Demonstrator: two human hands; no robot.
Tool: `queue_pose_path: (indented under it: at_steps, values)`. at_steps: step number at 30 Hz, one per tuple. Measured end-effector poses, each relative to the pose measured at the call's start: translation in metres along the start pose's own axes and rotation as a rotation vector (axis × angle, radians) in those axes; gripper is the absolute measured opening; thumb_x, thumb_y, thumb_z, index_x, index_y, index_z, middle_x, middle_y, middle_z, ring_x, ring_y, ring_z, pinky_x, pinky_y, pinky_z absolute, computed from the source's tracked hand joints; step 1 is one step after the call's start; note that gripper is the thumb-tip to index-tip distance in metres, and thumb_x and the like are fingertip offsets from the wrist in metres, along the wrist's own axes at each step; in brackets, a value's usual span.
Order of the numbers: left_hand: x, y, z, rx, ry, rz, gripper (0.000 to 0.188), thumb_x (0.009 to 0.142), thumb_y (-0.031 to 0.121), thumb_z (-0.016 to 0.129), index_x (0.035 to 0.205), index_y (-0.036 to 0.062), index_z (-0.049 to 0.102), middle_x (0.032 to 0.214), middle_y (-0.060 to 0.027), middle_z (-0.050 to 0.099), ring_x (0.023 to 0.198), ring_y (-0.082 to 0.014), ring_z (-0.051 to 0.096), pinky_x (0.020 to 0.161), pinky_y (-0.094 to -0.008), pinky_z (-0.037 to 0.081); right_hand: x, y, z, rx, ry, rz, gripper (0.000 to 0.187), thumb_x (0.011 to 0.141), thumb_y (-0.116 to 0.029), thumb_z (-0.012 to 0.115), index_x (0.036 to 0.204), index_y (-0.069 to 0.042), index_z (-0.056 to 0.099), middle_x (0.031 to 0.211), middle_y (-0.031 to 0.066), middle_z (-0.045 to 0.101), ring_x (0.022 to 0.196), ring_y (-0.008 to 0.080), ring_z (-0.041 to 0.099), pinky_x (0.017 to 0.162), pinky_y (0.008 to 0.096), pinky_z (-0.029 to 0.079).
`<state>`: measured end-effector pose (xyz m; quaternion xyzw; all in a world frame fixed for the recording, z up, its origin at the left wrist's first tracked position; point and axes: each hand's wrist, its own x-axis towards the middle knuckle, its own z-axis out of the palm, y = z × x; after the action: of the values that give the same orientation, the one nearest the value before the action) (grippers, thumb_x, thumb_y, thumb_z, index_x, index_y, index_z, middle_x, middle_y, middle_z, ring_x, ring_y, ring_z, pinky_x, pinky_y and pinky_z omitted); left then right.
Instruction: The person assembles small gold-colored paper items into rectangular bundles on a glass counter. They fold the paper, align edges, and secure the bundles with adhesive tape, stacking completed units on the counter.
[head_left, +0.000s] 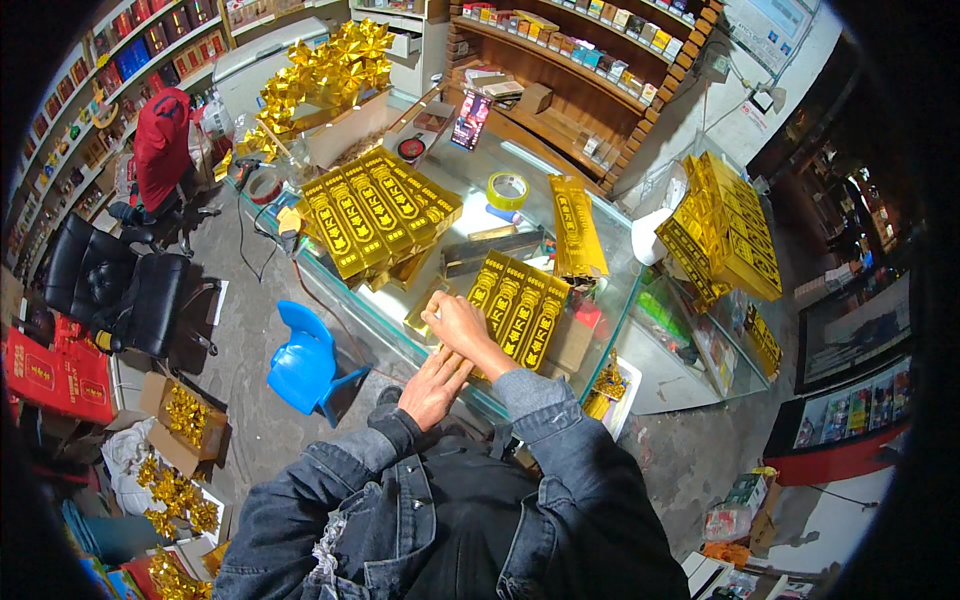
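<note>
My right hand (462, 324) is curled with its fingers bent in, over the near left corner of a block of shiny gold printed strips (515, 305) on the glass counter. What its fingers hold, if anything, is hidden. Just below it my left hand (436, 388) reaches to the counter edge, its fingers stretched out and lying near my right wrist. A taller stack of the same gold strips with black print (375, 208) sits farther left. Beyond the block, a crumpled gold wrapper (577, 228) lies lengthwise.
The glass counter (625, 300) holds a yellow tape roll (507, 190) and a propped phone (470, 120). Folded gold ornaments (335, 65) are heaped at its far left. A blue chair (305, 355) and black office chair (100, 270) stand left. More gold bundles (735, 225) sit right.
</note>
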<state>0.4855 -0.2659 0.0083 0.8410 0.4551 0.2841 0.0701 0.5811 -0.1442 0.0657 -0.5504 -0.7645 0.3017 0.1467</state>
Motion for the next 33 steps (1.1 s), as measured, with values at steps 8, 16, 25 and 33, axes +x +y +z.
queue_pose_path:
  at_steps: [8,16,25,33]
  values:
    - [0.002,0.002,-0.006,0.020,-0.037,-0.008,0.051,0.086,0.010,0.063,0.136,0.0061,0.052,0.141,-0.0167,0.049,0.134,-0.0374,0.043,0.111,-0.0479,0.036,-0.024,0.007,-0.029,-0.142,0.176,0.047,0.018,0.084,-0.030,0.062,0.088,-0.013,0.068,0.082,0.0147,0.070,0.088,0.0375,0.064,0.079,0.0488,0.051]
    - [0.005,0.003,-0.007,0.049,-0.028,-0.003,0.056,0.085,0.008,0.064,0.139,0.0067,0.049,0.139,-0.0156,0.050,0.127,-0.0383,0.046,0.108,-0.0460,0.039,-0.115,0.069,-0.079,-0.146,0.358,0.171,0.016,0.082,-0.025,0.070,0.088,-0.011,0.064,0.082,0.0129,0.067,0.088,0.0342,0.059,0.083,0.0459,0.044]
    - [0.007,0.004,-0.011,0.068,-0.049,0.022,0.057,0.084,0.007,0.065,0.138,0.0055,0.049,0.138,-0.0177,0.049,0.126,-0.0389,0.045,0.107,-0.0466,0.039,-0.153,0.093,-0.075,-0.128,0.437,0.285,0.029,0.079,-0.021,0.075,0.101,-0.010,0.059,0.087,0.0101,0.066,0.092,0.0321,0.058,0.086,0.0432,0.040]
    - [0.008,0.005,-0.014,0.071,-0.063,0.010,0.056,0.086,0.010,0.065,0.139,0.0060,0.048,0.138,-0.0169,0.048,0.126,-0.0389,0.045,0.107,-0.0479,0.039,-0.149,0.109,-0.054,-0.175,0.470,0.282,0.028,0.079,-0.020,0.074,0.099,-0.010,0.057,0.087,0.0091,0.066,0.092,0.0315,0.057,0.083,0.0431,0.039]
